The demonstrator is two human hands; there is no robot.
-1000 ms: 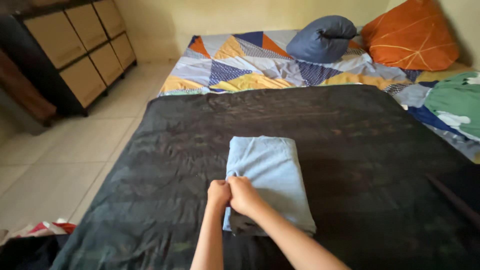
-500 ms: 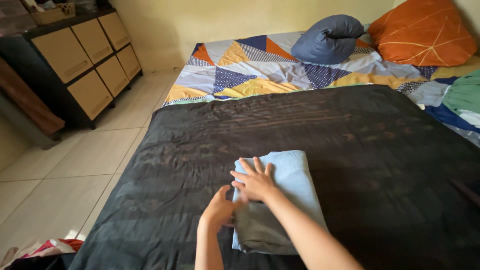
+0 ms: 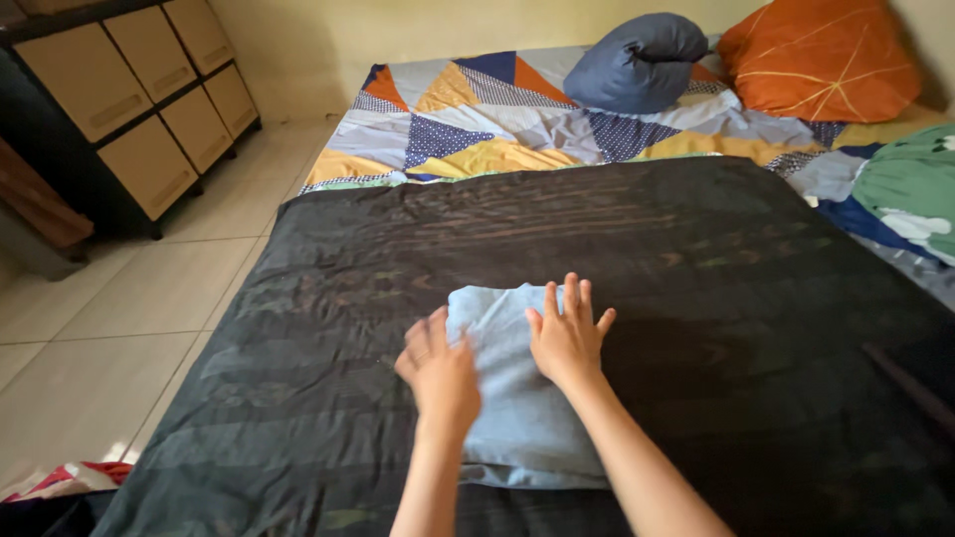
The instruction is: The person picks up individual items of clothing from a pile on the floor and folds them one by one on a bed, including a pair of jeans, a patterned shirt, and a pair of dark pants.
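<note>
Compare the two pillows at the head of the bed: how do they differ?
The blue pillow is dark blue-grey and plain; the orange pillow is bright orange with thin pale lines. The blue pillow looks smaller and bunched; the orange pillow is larger and lies in the corner. Both rest on the patterned sheet.

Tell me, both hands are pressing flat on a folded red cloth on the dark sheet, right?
Not red: the head view shows the folded cloth is light blue. Both the left hand and right hand do press flat on it, on the dark sheet.
</note>
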